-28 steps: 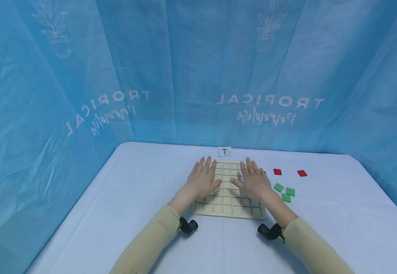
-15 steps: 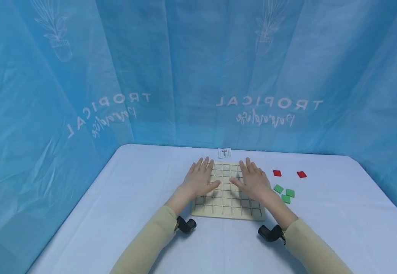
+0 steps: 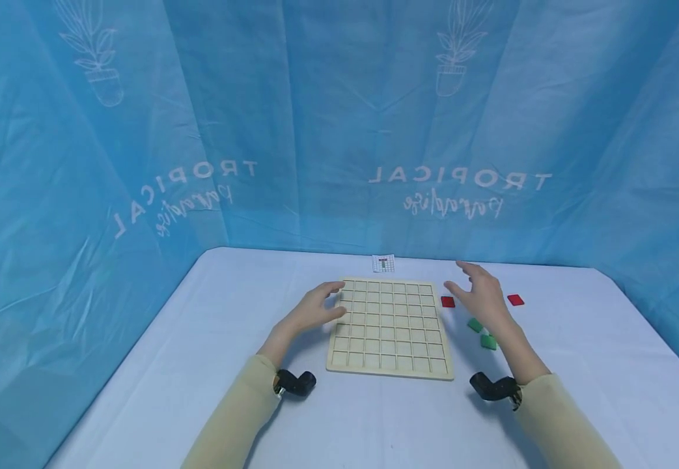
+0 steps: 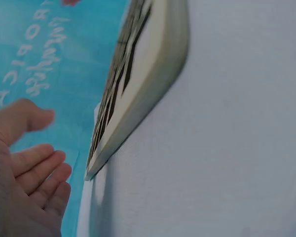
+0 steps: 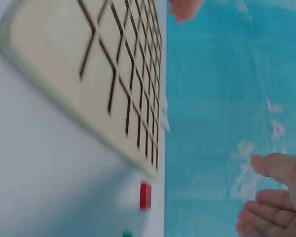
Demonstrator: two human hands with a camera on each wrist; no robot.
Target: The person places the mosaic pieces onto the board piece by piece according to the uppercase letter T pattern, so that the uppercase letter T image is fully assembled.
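Head view: the board (image 3: pixel 388 329) lies on the table (image 3: pixel 157 371); the left hand (image 3: pixel 310 309), relaxed and released, is at its left edge. The right hand (image 3: pixel 484 298), also relaxed and released, is right of it, among red tiles (image 3: pixel 448 301) and green tiles (image 3: pixel 488 342).
Left wrist view: fingers (image 4: pixel 42 173) loosely bent.
Right wrist view: thumb (image 5: pixel 278 166) apart from the fingers.
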